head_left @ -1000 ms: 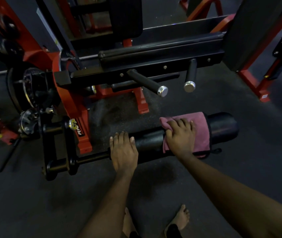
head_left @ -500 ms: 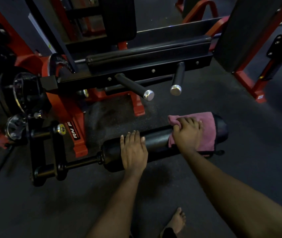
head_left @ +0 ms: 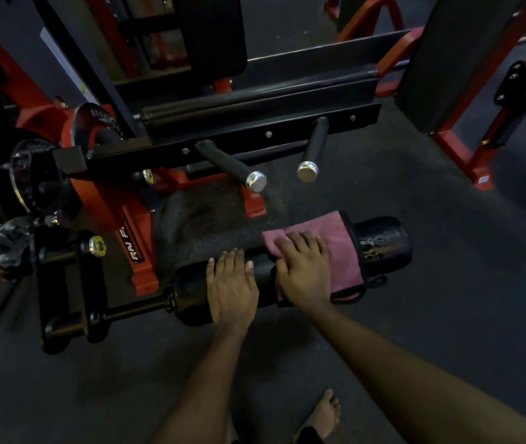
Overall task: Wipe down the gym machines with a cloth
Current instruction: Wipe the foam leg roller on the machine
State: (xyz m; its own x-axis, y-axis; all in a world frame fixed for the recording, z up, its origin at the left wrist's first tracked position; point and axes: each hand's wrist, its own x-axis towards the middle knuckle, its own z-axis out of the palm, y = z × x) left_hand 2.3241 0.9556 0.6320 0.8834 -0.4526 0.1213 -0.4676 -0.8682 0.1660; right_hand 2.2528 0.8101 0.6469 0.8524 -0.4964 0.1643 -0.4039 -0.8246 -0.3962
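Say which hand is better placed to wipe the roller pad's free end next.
Right, probably. The right hand presses the pink cloth beside that end of the roller pad; the left hand holds no cloth.

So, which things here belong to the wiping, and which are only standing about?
In the job: pink cloth, black roller pad, right hand pressing the cloth, left hand resting on the pad.
Idle for now: chrome-capped pegs, weight plates, red frame.
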